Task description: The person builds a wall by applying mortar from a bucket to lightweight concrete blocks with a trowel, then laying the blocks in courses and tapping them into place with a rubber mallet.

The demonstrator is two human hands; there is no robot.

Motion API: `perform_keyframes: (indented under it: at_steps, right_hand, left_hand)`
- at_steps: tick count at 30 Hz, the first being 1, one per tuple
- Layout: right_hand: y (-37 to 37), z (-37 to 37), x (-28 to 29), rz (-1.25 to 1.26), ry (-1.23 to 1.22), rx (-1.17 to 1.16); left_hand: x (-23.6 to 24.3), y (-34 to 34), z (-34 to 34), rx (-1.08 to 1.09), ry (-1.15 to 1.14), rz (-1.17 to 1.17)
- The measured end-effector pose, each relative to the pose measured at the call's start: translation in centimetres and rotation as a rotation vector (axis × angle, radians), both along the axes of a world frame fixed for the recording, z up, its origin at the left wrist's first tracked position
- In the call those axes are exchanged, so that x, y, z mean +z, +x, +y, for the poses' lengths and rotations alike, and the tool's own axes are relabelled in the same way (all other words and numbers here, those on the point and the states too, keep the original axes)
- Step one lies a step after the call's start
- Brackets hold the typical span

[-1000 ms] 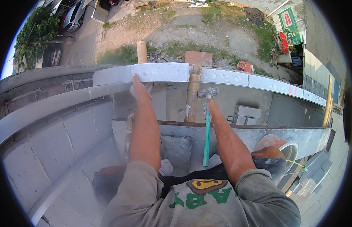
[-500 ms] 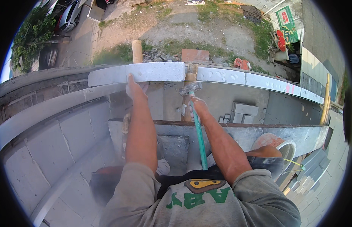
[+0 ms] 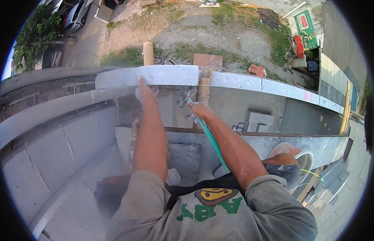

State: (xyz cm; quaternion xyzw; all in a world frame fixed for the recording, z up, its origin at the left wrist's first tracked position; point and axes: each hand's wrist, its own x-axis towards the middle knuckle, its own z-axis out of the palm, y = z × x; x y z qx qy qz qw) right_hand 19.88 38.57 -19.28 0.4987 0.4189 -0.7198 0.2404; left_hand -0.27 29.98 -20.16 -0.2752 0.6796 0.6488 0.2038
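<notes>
A row of pale lightweight concrete blocks runs across in front of me. At its left part, my left hand [image 3: 147, 91] grips the near edge of a long block [image 3: 171, 74], thumb over its top and fingers below, partly hidden. My right hand [image 3: 199, 112] is wrapped around the green handle [image 3: 214, 143] of a hammer, close under the head. The grey hammer head [image 3: 185, 97] is just below the right end of that block, apart from it. A taut string [image 3: 231, 87] follows the near edge of the row.
A bamboo post [image 3: 203, 89] fills the gap between the blocks. Below, a plank [image 3: 259, 141] crosses in front of me, with a bucket [image 3: 305, 160] to the right. Cut blocks [image 3: 259, 120] lie lower down. Past the wall, the ground drops well below.
The hammer has swung left and slightly down, from by the bamboo post to below the block's end, its handle now more slanted. My left hand keeps its place on the block.
</notes>
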Motion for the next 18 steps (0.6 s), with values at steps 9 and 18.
perform_keyframes:
  at_steps: [9,18]
  right_hand:
    - [0.2,-0.1,-0.4,-0.028,-0.007,0.010]
    - [1.2,-0.5,-1.3,-0.010,0.023,0.051]
  left_hand:
    - [-0.6,-0.3,-0.3,-0.017,-0.014,0.006]
    - [-0.9,-0.1,0.0,-0.009,-0.047,0.002]
